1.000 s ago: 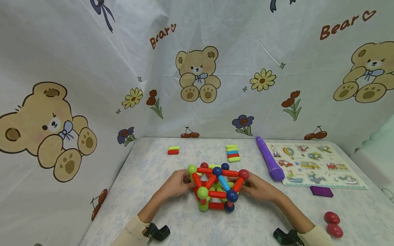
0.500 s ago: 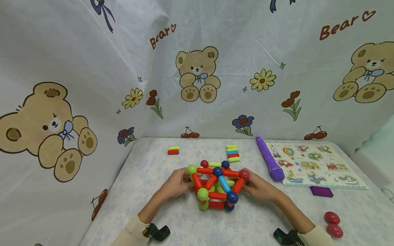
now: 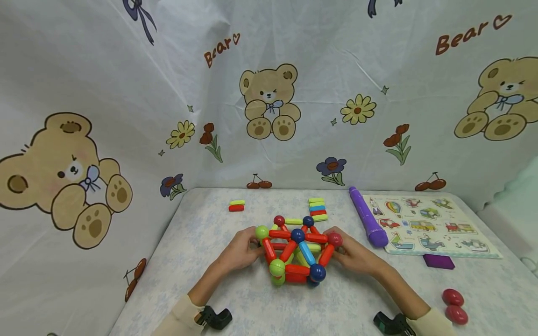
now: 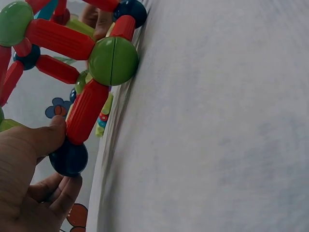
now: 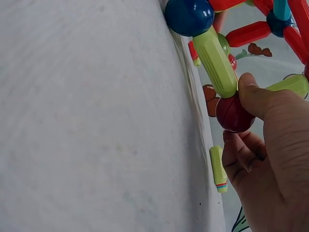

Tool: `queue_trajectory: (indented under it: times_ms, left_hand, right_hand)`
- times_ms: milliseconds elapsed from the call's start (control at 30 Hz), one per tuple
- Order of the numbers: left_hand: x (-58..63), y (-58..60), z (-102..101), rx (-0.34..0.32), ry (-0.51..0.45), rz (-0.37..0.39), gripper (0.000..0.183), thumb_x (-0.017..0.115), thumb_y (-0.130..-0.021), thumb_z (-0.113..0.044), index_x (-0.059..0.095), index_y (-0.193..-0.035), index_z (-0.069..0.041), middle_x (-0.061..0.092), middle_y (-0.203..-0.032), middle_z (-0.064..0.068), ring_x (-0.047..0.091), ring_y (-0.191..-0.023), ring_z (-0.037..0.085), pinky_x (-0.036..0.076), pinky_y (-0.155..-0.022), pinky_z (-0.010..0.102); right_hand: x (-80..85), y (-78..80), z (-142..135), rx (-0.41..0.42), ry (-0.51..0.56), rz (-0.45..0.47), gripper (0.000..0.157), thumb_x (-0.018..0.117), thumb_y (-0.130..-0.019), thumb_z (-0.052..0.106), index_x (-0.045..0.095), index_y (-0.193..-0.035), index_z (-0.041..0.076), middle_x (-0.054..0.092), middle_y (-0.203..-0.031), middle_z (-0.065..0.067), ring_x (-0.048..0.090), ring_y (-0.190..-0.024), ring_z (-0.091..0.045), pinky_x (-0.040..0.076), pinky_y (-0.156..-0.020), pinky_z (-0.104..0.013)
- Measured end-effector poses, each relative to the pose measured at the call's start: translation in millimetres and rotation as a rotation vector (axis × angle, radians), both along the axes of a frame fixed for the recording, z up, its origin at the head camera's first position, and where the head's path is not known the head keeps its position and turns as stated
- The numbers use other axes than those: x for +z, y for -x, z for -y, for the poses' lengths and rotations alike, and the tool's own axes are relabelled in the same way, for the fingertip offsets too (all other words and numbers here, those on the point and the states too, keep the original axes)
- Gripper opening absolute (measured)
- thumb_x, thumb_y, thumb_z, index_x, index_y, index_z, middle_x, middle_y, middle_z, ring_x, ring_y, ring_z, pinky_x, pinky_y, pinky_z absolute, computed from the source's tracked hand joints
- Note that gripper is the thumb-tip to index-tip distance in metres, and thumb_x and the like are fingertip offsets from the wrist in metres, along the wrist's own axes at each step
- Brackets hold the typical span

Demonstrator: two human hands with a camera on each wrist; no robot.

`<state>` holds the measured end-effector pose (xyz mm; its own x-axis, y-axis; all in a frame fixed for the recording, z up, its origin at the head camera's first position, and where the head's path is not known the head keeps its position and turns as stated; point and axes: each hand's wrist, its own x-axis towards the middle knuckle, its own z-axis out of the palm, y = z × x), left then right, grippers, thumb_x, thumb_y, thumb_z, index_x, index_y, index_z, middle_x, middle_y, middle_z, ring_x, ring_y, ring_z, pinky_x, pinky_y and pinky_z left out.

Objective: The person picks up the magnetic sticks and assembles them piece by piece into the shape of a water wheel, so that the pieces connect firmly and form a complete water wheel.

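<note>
Between both hands is a framework of magnetic rods and balls point(image 3: 298, 235), mostly red rods, with yellow-green rods and one blue rod, joined by green, dark blue and red balls. My left hand point(image 3: 241, 250) holds its left side; the left wrist view shows thumb and fingers pinching a low dark blue ball point(image 4: 68, 158) under a red rod point(image 4: 88, 111). On the other side, my right hand point(image 3: 356, 254) pinches a dark red ball point(image 5: 234, 115) at the end of a yellow-green rod point(image 5: 216, 63). Whether the underside touches the table cannot be told.
Loose rods lie behind the framework: a pair point(image 3: 237, 206) at left and a row of several point(image 3: 317, 209) at right. Further right are a purple stick point(image 3: 368, 217), a picture board point(image 3: 430, 226), a purple block point(image 3: 439, 262) and two red egg-shaped pieces point(image 3: 455, 306).
The framework has tipped toward me: its far balls and rods have risen into sight, and the upper front edge has dropped slightly over the lower one. Both hands keep their grip.
</note>
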<state>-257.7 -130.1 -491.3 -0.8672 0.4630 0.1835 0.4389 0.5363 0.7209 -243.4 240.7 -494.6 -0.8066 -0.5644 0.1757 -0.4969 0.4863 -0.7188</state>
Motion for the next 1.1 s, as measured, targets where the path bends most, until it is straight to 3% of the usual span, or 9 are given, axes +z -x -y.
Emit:
queue_trajectory:
  times_ms: [333, 800, 967, 1100]
  left_hand:
    - [-0.7, 1.5, -1.0, -0.023, -0.01, -0.084, 0.016, 0.078, -0.093, -0.003, 0.079, -0.105, -0.014, 0.065, -0.097, -0.004, 0.067, -0.095, 0.014, 0.059, -0.085, 0.035]
    - [0.7, -0.6, -0.1, -0.042, -0.046, -0.207, 0.019, 0.079, -0.091, 0.0, 0.08, -0.109, -0.006, 0.069, -0.109, 0.003, 0.066, -0.101, 0.02, 0.059, -0.093, 0.042]
    - [-0.2, -1.0, 0.0, -0.046, -0.052, -0.261, 0.021, 0.079, -0.088, 0.005, 0.079, -0.106, -0.006, 0.069, -0.11, 0.004, 0.066, -0.104, 0.022, 0.059, -0.096, 0.044]
    - [-0.1, -1.4, 0.4, -0.055, -0.054, -0.289, 0.023, 0.081, -0.086, 0.006, 0.079, -0.106, -0.006, 0.069, -0.111, 0.005, 0.065, -0.105, 0.022, 0.059, -0.095, 0.043]
  right_hand:
    - [2.3, -0.3, -0.6, -0.022, 0.004, -0.018, 0.035, 0.071, -0.102, 0.004, 0.058, -0.135, 0.007, 0.063, -0.13, -0.007, 0.062, -0.127, -0.03, 0.047, -0.108, -0.021]
    - [5.8, 0.5, 1.1, -0.035, 0.03, -0.007, 0.042, 0.075, -0.102, 0.008, 0.054, -0.138, 0.005, 0.063, -0.129, -0.006, 0.062, -0.122, -0.026, 0.048, -0.103, -0.016]
    - [3.5, 0.4, 0.8, -0.014, 0.018, -0.115, 0.047, 0.075, -0.1, 0.002, 0.066, -0.145, 0.01, 0.058, -0.133, -0.006, 0.059, -0.121, -0.024, 0.054, -0.101, -0.022]
    - [0.5, 0.6, 1.2, -0.002, 0.013, -0.198, 0.054, 0.073, -0.097, -0.007, 0.067, -0.147, 0.011, 0.055, -0.132, -0.004, 0.058, -0.118, -0.021, 0.056, -0.098, -0.025]
